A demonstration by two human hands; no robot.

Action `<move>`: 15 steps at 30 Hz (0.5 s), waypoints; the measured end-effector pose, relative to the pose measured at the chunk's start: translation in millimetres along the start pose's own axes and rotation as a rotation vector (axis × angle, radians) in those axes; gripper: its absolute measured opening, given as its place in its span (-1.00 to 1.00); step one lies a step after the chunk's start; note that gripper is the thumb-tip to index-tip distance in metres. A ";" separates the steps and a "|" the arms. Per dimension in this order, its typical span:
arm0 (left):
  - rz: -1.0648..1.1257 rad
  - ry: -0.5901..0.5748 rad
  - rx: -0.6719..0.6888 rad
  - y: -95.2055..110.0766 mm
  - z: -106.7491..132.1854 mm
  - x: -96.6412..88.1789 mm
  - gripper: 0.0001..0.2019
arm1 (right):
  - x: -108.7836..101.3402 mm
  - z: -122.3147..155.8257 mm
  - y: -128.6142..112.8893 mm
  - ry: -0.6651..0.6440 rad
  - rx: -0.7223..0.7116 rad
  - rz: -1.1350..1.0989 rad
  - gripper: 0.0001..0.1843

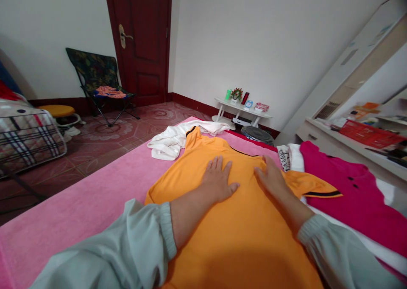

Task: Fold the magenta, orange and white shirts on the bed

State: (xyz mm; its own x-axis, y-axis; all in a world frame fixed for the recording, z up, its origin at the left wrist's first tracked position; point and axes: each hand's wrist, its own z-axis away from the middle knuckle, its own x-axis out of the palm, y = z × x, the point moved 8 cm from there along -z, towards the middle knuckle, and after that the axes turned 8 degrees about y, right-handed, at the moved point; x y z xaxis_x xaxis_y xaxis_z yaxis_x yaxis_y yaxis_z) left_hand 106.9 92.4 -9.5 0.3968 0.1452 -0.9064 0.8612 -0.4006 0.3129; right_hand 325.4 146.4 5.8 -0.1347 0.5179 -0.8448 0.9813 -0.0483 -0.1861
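Observation:
An orange T-shirt (232, 229) with black trim lies spread out on the pink bed cover (104, 191). My left hand (218, 180) rests flat on its upper part, fingers spread and thumb out to the side. Close to the shirt's far right edge, my right hand (270, 178) touches the cloth with its thumb apart from the fingers; the fingertips are partly hidden. The right sleeve of the shirt lies over a magenta shirt (356, 195). Beyond the shirt is a crumpled white garment (170, 142).
On the right, a white counter (333, 136) carries a red basket (370, 134). A small white shelf (241, 106) with ornaments stands against the far wall. A folding chair (98, 77) is before the dark red door (143, 38). Plaid bedding (30, 136) lies at left.

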 end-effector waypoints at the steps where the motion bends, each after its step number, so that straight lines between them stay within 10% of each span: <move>1: -0.010 0.006 -0.042 -4.0 -2.0 -1.6 -0.21 | 0.6 9.8 0.5 -0.041 -0.025 0.047 -0.39; 15: -0.285 0.008 -0.299 -92.0 -52.9 -43.3 -0.57 | 5.1 34.4 22.8 -0.126 0.157 0.271 -0.31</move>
State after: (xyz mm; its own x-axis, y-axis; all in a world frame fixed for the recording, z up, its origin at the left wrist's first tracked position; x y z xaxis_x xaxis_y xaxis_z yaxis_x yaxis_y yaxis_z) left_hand 27.3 170.8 15.9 0.1305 0.2201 -0.9667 0.9909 -0.0626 0.1195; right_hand 342.4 118.6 -20.0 0.1026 0.3592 -0.9276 0.9520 -0.3057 -0.0131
